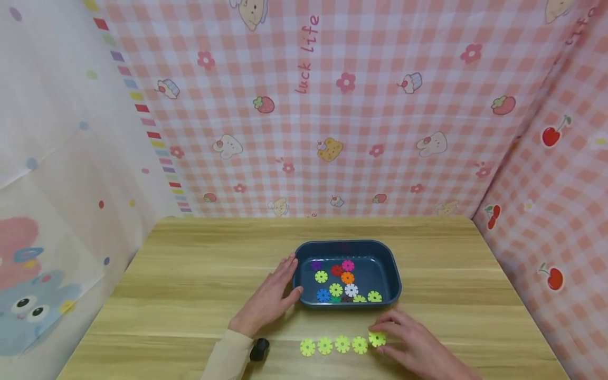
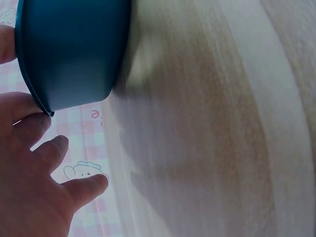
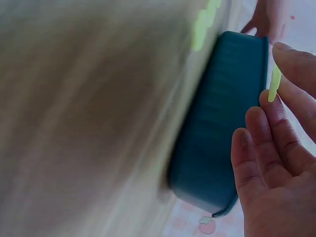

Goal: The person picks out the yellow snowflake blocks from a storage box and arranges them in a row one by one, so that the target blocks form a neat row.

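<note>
My right hand (image 1: 414, 339) pinches a notched yellow-green disc (image 1: 377, 334) between thumb and fingers, raised above the wooden table (image 1: 190, 285) near the right end of a row of four similar discs (image 1: 338, 345). My left hand (image 1: 267, 300), fingers extended rather than clenched, rests against the left side of the dark blue tray (image 1: 386, 274), where I see assorted coloured discs (image 1: 332, 290).

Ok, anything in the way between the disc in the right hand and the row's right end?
Nothing visible. The right hand pinches the disc just right of the row, with no other object between. The tray sits beyond the row, the left hand at the tray's left side, both outside that gap.
</note>
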The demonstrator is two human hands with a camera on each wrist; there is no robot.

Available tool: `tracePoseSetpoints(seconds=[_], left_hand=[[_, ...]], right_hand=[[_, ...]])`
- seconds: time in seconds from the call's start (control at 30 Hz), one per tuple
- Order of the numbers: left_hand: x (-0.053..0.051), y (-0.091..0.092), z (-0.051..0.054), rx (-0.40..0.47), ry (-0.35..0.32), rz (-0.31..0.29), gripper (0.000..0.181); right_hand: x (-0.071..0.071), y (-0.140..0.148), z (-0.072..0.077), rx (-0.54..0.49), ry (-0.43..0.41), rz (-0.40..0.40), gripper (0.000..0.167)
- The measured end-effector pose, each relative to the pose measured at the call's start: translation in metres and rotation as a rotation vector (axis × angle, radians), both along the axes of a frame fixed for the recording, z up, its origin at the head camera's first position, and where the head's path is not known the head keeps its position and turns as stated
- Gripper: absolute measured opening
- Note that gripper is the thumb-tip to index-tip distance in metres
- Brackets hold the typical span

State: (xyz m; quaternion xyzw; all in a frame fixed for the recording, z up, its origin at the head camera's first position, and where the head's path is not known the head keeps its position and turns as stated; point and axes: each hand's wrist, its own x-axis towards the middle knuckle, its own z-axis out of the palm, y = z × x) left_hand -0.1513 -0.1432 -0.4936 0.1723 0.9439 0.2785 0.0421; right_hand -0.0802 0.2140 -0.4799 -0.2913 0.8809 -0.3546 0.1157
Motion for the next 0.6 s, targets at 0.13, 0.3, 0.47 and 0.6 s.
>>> tracePoseSetpoints(seconds=[0.13, 0.3, 0.47, 0.6], left_hand=[[0.0, 0.002, 0.0, -0.002, 0.003, 0.006, 0.073], [0.0, 0.002, -0.001, -0.003, 0.002, 0.01, 0.073], [0.0, 0.002, -0.001, 0.001, -0.001, 0.003, 0.073], [0.001, 0.002, -0.001, 0.006, -0.002, 0.002, 0.073]], right_hand=[[-0.002, 0.003, -0.005, 0.033, -0.104, -0.003, 0.032], [-0.005, 0.003, -0.012, 0.059, -0.177, -0.002, 0.029], [-0.005, 0.003, -0.016, 0.069, -0.209, -0.007, 0.027], [-0.006, 0.003, -0.018, 0.09, -0.22, -0.007, 0.027]])
